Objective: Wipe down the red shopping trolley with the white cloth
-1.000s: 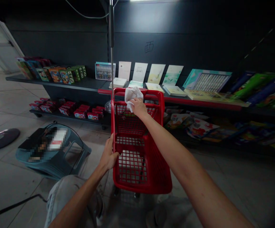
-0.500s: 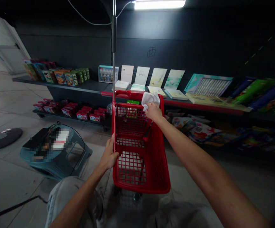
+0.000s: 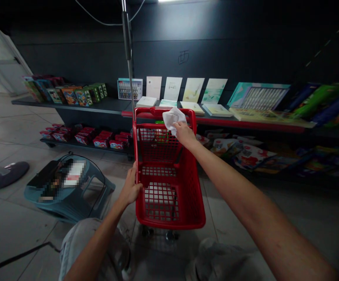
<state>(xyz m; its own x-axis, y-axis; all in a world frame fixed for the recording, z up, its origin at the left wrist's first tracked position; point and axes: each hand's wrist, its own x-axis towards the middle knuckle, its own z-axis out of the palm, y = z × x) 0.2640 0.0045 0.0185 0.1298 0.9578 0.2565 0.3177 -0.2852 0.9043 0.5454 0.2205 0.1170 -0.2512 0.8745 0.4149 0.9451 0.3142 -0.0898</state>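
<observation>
A small red plastic shopping cart (image 3: 197, 187) stands on the floor right in front of me. My left hand (image 3: 130, 189) is closed around its near left rim. My right hand (image 3: 183, 134) reaches over the basket and is closed on a crumpled white cloth (image 3: 172, 116), pressed against the cart's far top rim. Something green lies low inside the far end of the basket. My knees in light trousers show at the bottom.
A thin metal pole (image 3: 127, 54) rises behind the cart. A dark shelf (image 3: 105, 104) carries boxed toys, books and pen sets; red boxes (image 3: 99, 139) sit lower left. A teal plastic stool (image 3: 70, 195) and a dark round base (image 3: 7, 175) stand at left.
My right hand with the cloth slid right along the far rim, then back a little left. The left hand kept its hold on the near rim.
</observation>
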